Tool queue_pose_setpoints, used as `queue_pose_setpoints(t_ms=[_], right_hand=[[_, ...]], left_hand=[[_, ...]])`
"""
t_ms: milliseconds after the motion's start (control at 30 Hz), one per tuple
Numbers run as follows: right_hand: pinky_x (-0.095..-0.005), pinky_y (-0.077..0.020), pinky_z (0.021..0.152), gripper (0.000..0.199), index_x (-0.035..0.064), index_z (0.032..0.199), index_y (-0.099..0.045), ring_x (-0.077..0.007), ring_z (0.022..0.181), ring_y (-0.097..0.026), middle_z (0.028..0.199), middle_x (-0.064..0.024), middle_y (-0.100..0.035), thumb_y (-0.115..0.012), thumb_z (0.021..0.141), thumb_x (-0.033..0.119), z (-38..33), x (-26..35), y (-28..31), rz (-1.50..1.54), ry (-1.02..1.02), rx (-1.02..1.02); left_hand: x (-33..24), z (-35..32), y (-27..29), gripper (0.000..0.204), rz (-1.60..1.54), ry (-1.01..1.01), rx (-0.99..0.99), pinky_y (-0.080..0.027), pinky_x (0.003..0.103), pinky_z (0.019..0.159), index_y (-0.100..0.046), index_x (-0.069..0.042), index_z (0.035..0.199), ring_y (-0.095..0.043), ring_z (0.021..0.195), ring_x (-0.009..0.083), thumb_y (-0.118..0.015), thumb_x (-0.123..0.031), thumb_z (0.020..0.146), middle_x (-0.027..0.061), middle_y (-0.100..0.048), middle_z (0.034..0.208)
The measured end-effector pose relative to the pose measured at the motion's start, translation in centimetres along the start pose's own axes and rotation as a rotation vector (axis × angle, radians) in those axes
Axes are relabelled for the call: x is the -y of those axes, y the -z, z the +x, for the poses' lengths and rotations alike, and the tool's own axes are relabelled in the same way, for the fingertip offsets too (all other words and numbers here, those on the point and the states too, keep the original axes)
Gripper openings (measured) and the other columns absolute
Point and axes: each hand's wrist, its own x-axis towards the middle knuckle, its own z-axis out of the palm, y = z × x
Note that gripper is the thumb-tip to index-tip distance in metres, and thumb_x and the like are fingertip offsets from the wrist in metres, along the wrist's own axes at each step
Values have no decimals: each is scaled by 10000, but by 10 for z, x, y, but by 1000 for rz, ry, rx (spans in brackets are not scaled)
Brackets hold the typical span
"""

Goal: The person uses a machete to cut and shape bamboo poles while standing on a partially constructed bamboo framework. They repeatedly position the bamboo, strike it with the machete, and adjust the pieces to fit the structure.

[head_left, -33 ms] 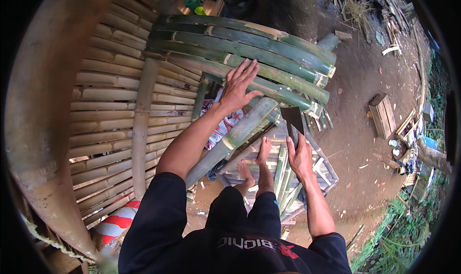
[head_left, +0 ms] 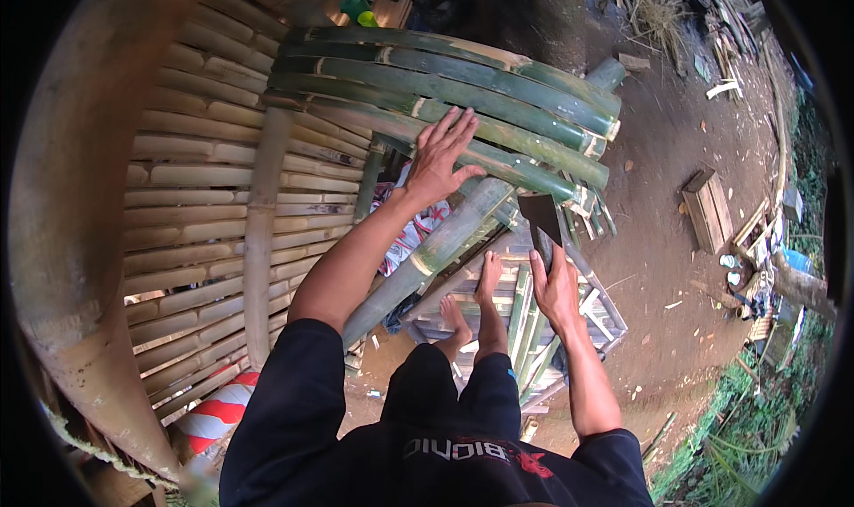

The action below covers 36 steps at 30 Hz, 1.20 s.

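Several green split-bamboo slats (head_left: 463, 87) lie side by side across a bamboo frame, their cut ends pointing right. My left hand (head_left: 438, 162) rests on the nearest slats, palm down, with its fingers stretched out and thumb apart. To the right and nearer me, my right hand (head_left: 559, 289) is closed round the handle of a machete (head_left: 540, 212). Its broad, dark, square-ended blade points away from me, close to the slats' right ends. A thick bamboo pole (head_left: 436, 247) slants below my left hand, toward my left elbow.
A light bamboo slat panel (head_left: 191, 197) and a thick post (head_left: 67, 240) stand at left. My bare feet (head_left: 455, 318) are on a wooden slatted platform (head_left: 609, 316). On the dirt ground at right lies a wooden block (head_left: 708, 211); scrap bamboo (head_left: 728, 40) is piled farther off.
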Motion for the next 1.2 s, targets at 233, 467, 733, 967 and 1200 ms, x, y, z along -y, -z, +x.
queue_pose_setpoints(t_ms=[233,467,733,967,1200], right_hand=[[-536,-455,653,361,-11,1174,-461,-520,816,-598,833,-340,-619,-557,969,270,3,-9,2,-89,-40,42],[-536,-467,661,397,0,1222,-446,-527,817,-601,833,-335,-625,-558,968,283,2,-14,3,-56,-32,49],[-471,-490,711,424,-18,1263,-478,-480,837,-639,839,-305,-640,-532,985,296,0,11,7,22,-91,59],[-477,-483,677,406,-31,1220,-448,-500,795,-620,807,-314,-617,-534,986,289,32,53,20,75,141,-151],[-473,-466,629,374,1,1223,-468,-466,730,-635,775,-296,-622,-518,995,292,41,69,36,46,115,-121]], left_hand=[[1,1,-2,863,7,2,-5,-200,472,1118,-308,-106,1512,-243,1454,286,-666,-474,818,68,-293,1573],[0,2,-4,842,7,-16,-8,-193,470,1118,-315,-103,1510,-245,1452,288,-641,-494,838,68,-296,1572],[0,2,-1,845,11,-8,-8,-198,470,1116,-323,-100,1505,-251,1449,289,-656,-481,829,71,-302,1569],[-2,3,0,854,19,-13,0,-210,465,1114,-315,-95,1507,-247,1450,293,-670,-461,823,73,-293,1573],[-1,1,2,854,27,-4,19,-205,465,1117,-305,-95,1511,-229,1457,291,-684,-438,826,79,-275,1579]])
